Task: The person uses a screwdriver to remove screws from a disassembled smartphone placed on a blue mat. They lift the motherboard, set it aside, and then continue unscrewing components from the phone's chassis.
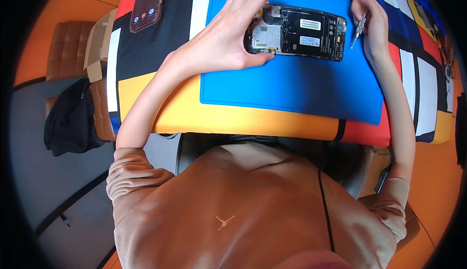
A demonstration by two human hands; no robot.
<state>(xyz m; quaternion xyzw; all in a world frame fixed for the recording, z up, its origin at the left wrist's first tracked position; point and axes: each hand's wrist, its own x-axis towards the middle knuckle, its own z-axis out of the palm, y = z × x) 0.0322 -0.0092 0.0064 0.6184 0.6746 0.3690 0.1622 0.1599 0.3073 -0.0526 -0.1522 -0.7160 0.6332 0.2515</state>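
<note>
An opened smartphone (306, 33) lies over the blue mat, its black battery and silver inner frame exposed. My left hand (233, 37) is around the phone's left end, thumb along the near edge and a long finger stretched out past the far edge. Some of its other fingers are hidden. To the right of the phone, my right hand (373, 23) is closed around a small metal screwdriver (359, 31). The screwdriver's thin tip points down toward the mat, apart from the phone.
Beneath the phone is a blue work mat (272, 91) on a colour-blocked tablecloth (160, 91). Another phone (148, 3) with a lit screen lies at the far left. A cardboard box (98, 45) and a black bag (73, 118) are beside the table. Loose tools (447, 57) are at the right edge.
</note>
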